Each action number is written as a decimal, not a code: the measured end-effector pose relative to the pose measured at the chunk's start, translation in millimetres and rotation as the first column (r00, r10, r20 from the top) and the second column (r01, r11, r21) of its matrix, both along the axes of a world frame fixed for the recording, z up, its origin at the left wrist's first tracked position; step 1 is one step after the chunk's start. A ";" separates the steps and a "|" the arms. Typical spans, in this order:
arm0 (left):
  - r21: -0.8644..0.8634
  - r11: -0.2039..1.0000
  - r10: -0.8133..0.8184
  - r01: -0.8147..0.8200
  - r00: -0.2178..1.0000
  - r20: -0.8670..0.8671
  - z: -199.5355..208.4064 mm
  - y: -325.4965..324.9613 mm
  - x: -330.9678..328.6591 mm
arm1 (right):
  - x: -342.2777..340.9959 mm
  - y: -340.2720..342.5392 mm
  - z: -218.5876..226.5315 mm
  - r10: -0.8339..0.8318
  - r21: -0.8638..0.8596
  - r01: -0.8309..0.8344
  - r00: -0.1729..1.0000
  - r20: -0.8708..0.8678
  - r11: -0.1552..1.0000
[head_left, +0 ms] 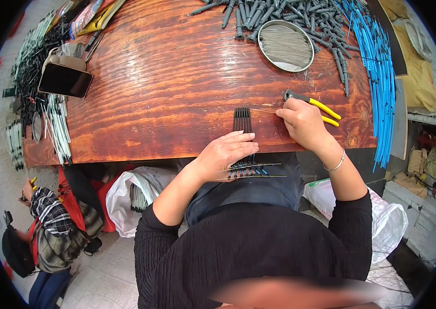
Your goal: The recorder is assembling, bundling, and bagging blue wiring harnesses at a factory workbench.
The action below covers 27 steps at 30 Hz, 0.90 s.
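My left hand (229, 153) lies across a flat row of thin black rods (242, 121) at the table's front edge, its fingers closed over them. The rods' far ends line up side by side on the wood. Their near ends, with bluish parts and thin wires (264, 176) laid crosswise, hang over my lap. To the right, my right hand (300, 119) pinches a thin wire (262, 110) that reaches left to the rods' far ends. Yellow-handled pliers (326, 108) lie on the table just beyond and beside that hand, partly hidden by it.
A round metal dish (286, 46) of thin wire pins stands before a pile of grey plastic parts (279, 13). Long blue rods (380, 77) line the right edge. At left are a phone (66, 80) and pale rods (58, 129). Another person (55, 226) is at lower left.
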<state>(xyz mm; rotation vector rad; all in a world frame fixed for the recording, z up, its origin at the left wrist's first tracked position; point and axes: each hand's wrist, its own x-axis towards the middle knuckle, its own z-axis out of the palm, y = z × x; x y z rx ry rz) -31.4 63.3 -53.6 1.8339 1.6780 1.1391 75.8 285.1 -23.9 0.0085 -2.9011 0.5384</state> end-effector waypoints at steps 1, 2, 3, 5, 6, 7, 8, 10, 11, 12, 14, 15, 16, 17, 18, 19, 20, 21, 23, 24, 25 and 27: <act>0.002 1.000 0.000 0.000 1.000 0.002 0.9 -0.3 -0.4 | -2.5 -0.3 -1.9 0.016 0.035 -0.015 1.000 -0.008 0.999; 0.005 1.000 -0.001 0.001 1.000 0.005 1.0 0.1 -0.7 | -4.9 -0.4 -4.2 0.029 0.072 -0.028 0.999 -0.014 0.997; 0.005 1.000 -0.002 0.002 1.000 0.005 1.0 0.3 -0.9 | -7.5 -0.6 -5.7 0.044 0.108 -0.041 0.999 -0.019 0.993; 0.001 1.000 -0.005 0.005 1.000 0.001 1.2 0.7 -1.2 | -12.9 -2.4 -6.7 0.070 0.144 -0.066 0.997 -0.024 0.987; -0.002 1.000 -0.007 0.007 1.000 -0.001 1.6 0.8 -1.3 | -15.8 -3.6 -7.0 0.096 0.179 -0.090 0.995 -0.028 0.980; -0.003 1.000 -0.005 0.005 1.000 -0.001 1.9 0.8 -1.4 | -18.7 -4.7 -7.6 0.124 0.214 -0.115 0.992 -0.031 0.970; -0.005 1.000 -0.008 0.008 1.000 0.002 2.4 0.9 -1.3 | -21.4 -5.4 -7.8 0.126 0.213 -0.116 0.992 -0.031 0.970; -0.011 1.000 -0.014 0.014 1.000 0.009 2.8 1.1 -1.3 | -26.5 -6.2 -7.0 0.166 0.209 -0.166 0.986 0.014 0.964; -0.011 1.000 -0.013 0.013 1.000 0.010 1.8 1.3 -1.7 | -28.5 -7.4 -6.8 0.186 0.207 -0.190 0.982 0.036 0.960; -0.010 1.000 -0.021 0.020 1.000 -0.013 1.0 1.3 -2.9 | -31.1 -9.7 -6.2 0.190 0.206 -0.193 0.981 0.035 0.959; -0.007 0.999 -0.037 0.036 0.998 -0.058 -0.3 0.9 -4.3 | -36.3 -15.3 -5.4 0.220 0.205 -0.220 0.975 0.025 0.954; -0.007 0.999 -0.034 0.034 0.998 -0.057 0.2 0.7 -3.8 | -38.4 -18.0 -5.3 0.234 0.204 -0.233 0.972 0.021 0.951; -0.009 0.999 -0.031 0.030 0.999 -0.036 1.0 0.9 -3.0 | -40.3 -20.8 -5.5 0.235 0.204 -0.235 0.972 0.022 0.951; -0.008 1.000 -0.028 0.028 0.999 -0.016 2.3 1.7 -2.9 | -42.9 -23.0 -5.0 0.243 0.196 -0.244 0.970 0.027 0.950; -0.007 1.000 -0.027 0.027 1.000 0.005 2.9 2.4 -2.9 | -44.5 -24.6 -4.6 0.250 0.188 -0.252 0.968 0.032 0.949; -0.003 1.000 -0.030 0.030 1.000 0.005 3.0 3.1 -2.9 | -44.6 -24.9 -3.8 0.255 0.182 -0.258 0.966 0.039 0.949; -0.001 0.999 -0.035 0.035 0.999 0.001 2.8 4.3 -2.9 | -42.9 -23.7 -1.6 0.250 0.187 -0.253 0.967 0.042 0.949; 0.002 0.999 -0.041 0.041 0.999 -0.003 2.5 6.0 -2.5 | -39.9 -21.4 2.4 0.175 0.170 -0.174 0.984 0.004 0.970; 0.003 0.999 -0.044 0.044 0.999 -0.008 1.8 4.7 -2.7 | -34.9 -18.8 10.3 0.033 0.121 -0.024 0.997 -0.074 0.992; -0.004 0.999 -0.033 0.033 0.999 -0.013 0.7 2.4 -3.0 | -28.4 -16.5 15.1 0.035 0.121 -0.026 0.997 -0.072 0.992; -0.011 1.000 -0.022 0.021 1.000 -0.019 -0.8 -0.1 -3.3 | -16.1 -13.3 21.4 0.038 0.108 -0.033 0.998 -0.049 0.994; -0.020 1.000 -0.013 0.013 1.000 -0.022 -2.9 -2.8 -2.9 | 9.3 -15.1 31.1 0.041 0.082 -0.040 0.999 -0.005 0.996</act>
